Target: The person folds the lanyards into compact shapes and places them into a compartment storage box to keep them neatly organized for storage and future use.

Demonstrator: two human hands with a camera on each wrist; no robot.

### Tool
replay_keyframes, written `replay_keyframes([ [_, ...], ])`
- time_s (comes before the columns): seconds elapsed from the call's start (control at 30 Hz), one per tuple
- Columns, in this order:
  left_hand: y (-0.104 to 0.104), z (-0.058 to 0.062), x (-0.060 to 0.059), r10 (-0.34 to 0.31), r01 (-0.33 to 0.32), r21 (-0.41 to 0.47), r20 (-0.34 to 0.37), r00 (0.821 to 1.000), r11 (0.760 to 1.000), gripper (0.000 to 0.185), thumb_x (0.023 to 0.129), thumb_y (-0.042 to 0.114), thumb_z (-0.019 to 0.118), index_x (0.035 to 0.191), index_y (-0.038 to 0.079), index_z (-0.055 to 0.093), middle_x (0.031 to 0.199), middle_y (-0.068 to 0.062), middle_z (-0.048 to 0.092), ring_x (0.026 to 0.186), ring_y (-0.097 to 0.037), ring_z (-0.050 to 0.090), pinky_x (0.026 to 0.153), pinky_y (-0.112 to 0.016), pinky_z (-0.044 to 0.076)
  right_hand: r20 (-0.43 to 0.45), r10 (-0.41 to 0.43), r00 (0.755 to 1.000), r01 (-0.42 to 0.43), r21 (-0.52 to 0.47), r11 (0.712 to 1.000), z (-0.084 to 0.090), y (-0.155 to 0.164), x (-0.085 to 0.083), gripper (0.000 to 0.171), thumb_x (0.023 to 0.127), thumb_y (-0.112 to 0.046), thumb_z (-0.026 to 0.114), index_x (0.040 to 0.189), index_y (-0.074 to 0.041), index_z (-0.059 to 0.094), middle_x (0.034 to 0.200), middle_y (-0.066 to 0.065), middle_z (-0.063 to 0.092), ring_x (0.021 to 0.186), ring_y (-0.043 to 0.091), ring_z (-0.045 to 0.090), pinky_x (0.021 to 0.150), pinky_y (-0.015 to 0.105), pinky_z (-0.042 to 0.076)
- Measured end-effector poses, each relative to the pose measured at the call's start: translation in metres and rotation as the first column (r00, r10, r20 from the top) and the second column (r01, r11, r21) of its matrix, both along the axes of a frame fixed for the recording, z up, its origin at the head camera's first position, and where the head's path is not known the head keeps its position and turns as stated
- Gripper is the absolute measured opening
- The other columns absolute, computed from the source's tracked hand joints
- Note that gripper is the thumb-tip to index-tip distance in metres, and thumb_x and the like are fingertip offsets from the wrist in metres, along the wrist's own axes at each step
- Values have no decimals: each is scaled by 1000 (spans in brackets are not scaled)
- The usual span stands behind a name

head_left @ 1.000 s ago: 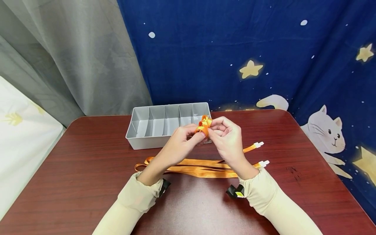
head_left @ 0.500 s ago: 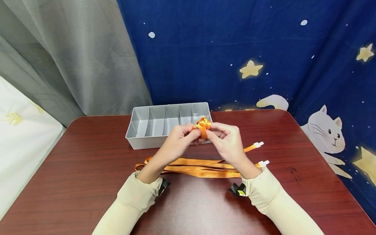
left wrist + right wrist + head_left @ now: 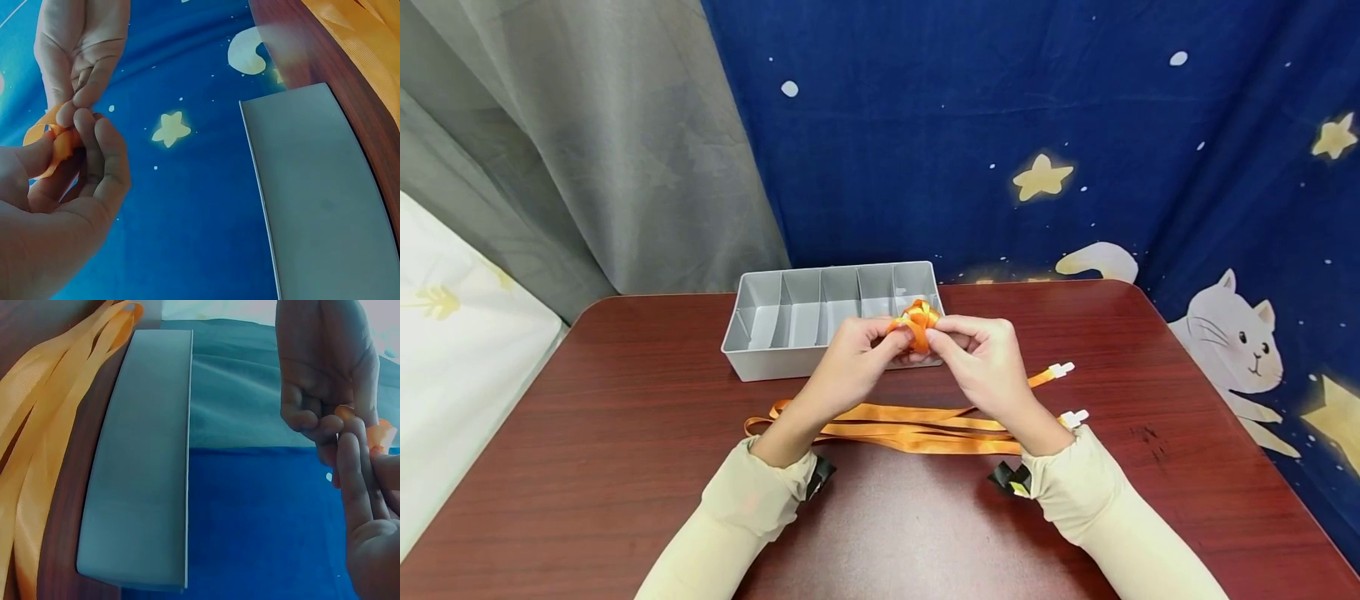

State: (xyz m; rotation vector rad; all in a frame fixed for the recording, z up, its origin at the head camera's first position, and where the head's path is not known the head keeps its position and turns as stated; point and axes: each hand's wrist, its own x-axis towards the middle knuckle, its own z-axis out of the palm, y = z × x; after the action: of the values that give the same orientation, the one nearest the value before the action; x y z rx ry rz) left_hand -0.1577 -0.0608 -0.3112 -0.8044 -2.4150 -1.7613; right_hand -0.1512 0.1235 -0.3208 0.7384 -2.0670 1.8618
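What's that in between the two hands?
A bunched-up orange ribbon. The left hand and right hand both pinch it, as the head view shows.

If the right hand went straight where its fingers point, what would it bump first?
Probably the left hand, just past the bunched orange ribbon that the right hand pinches. The gray divided tray looks farther on, though depth is hard to judge.

Orange ribbon (image 3: pixel 62 147) is pinched by the fingers of left hand (image 3: pixel 69 219) and right hand (image 3: pixel 87 53), well apart from grey box (image 3: pixel 322 187).
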Motion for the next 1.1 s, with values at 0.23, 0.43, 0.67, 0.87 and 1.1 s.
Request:
replay_keyframes([
  [0.23, 0, -1, -2, 16, -16, 30, 23, 1000, 999, 20, 97, 2, 55, 96, -6, 74, 88, -13, 72, 75, -23, 68, 73, -37, 59, -75, -49, 996, 52, 35, 998, 1, 0, 0, 5, 90, 5, 68, 92, 8, 72, 74, 15, 71, 64, 19, 70, 65, 29, 58],
  [0.43, -1, -2, -5, 42, -44, 67, 27, 999, 997, 18, 94, -1, 56, 94, -7, 73, 88, -15, 72, 72, -33, 68, 69, -40, 59, -87, -33, 996, 39, 66, 997, 1, 0, -1, 6, 93, 1, 67, 95, 2, 71, 72, 9, 70, 65, 25, 69, 61, 26, 56],
  [0.67, 0, -3, -7, 86, -91, 69, 71, 994, 993, 17, 94, 1, 59, 98, -7, 74, 84, -14, 71, 70, -40, 67, 60, -24, 55, -49, -34, 998, 32, -34, 999, -2, -4, -5, 5, 90, 3, 69, 94, 6, 68, 78, 18, 67, 59, 27, 66, 59, 34, 58],
  [0.87, 1, -3, -10, 123, -130, 57, 114, 986, 990, 17, 94, 8, 67, 101, -6, 74, 87, -15, 71, 66, -28, 67, 58, -22, 52, -23, -29, 999, 27, -61, 998, -5, -4, -9, 6, 89, 4, 70, 95, 6, 68, 78, 20, 66, 58, 25, 65, 60, 28, 57],
  [1.1, -1, -6, -19, 163, -165, 17, 90, 982, 986, 18, 94, 8, 68, 102, -7, 73, 84, -15, 70, 63, -20, 66, 59, -21, 51, 3, -97, 995, 97, -9, 995, -10, 0, -19, 7, 93, -3, 68, 95, 4, 69, 72, 12, 65, 56, 26, 64, 54, 28, 54],
])
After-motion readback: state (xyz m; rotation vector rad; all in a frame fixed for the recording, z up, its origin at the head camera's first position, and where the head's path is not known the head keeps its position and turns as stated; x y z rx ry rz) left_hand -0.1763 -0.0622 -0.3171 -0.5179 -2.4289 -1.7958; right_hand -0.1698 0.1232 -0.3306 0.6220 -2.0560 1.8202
